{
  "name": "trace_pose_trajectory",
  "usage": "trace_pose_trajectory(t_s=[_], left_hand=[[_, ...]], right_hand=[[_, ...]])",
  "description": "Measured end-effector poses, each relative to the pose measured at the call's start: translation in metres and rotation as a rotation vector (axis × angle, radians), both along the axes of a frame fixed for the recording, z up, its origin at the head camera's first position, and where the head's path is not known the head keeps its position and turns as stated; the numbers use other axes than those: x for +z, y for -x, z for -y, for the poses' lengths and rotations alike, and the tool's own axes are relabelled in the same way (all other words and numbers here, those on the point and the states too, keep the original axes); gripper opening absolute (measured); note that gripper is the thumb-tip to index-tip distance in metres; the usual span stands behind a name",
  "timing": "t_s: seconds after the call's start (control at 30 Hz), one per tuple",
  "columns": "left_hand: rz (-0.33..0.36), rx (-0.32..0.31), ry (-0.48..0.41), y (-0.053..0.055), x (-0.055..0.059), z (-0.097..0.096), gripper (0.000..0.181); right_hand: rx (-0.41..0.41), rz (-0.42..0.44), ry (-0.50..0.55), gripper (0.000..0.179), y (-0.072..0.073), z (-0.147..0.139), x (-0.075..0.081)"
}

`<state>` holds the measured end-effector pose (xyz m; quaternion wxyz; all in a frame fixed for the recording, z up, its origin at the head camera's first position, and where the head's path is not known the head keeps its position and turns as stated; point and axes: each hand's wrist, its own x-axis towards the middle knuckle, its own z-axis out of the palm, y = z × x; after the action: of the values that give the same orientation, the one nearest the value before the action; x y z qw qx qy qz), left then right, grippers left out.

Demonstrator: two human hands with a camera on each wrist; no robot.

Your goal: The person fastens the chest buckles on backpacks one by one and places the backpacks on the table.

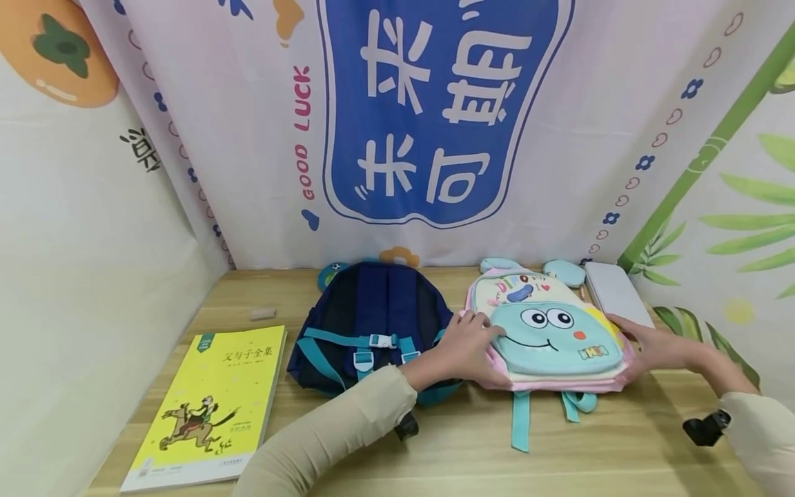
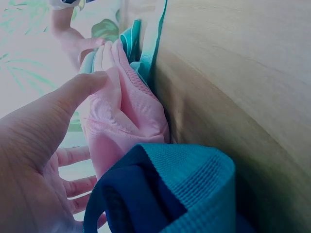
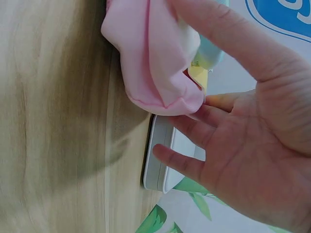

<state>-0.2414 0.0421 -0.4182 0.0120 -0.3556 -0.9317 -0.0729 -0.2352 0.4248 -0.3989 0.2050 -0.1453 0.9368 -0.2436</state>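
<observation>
A pink and cream child's backpack [image 1: 549, 338] lies front up, with a pale-blue smiling face pocket and teal straps hanging toward the near side. My left hand [image 1: 468, 348] holds its left side; in the left wrist view the thumb [image 2: 90, 82] lies on the pink fabric, the other fingers spread along the far side. On the opposite side my right hand [image 1: 652, 348] holds the lower right corner. The right wrist view shows the right thumb [image 3: 214, 22] over the pink fabric and fingertips against the corner. Beside my left wrist lies a navy backpack [image 1: 379, 310], its teal straps up.
On the wooden table [image 1: 484, 455], a yellow book [image 1: 205, 400] lies at the left, with a small eraser-like block [image 1: 263, 313] behind it. A white case [image 1: 615, 293] stands behind the pink backpack at the right. Printed cloth [image 1: 267, 138] hangs along the back.
</observation>
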Motion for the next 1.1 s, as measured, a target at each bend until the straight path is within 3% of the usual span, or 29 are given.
trace_pose_trajectory(t_s=[0.13,0.3,0.67,0.97,1.1], left_hand=[[0.024,-0.005,-0.023,0.0,-0.001,0.001,0.085],[0.047,-0.02,-0.035,0.001,-0.001,-0.001,0.085],[0.126,-0.024,-0.063,0.005,0.001,-0.001,0.085],[0.198,-0.031,-0.116,0.009,0.0,0.001,0.084],[0.214,-0.047,-0.13,0.011,0.001,0.001,0.083]], right_hand=[[-0.012,0.024,0.011,0.123,0.0,0.001,-0.002],[-0.01,-0.014,0.005,0.112,-0.005,0.001,-0.002],[-0.084,-0.021,0.027,0.107,-0.007,-0.005,-0.007],[-0.059,-0.109,0.032,0.106,-0.003,0.004,0.012],[-0.056,-0.187,0.037,0.102,-0.006,0.006,0.026]])
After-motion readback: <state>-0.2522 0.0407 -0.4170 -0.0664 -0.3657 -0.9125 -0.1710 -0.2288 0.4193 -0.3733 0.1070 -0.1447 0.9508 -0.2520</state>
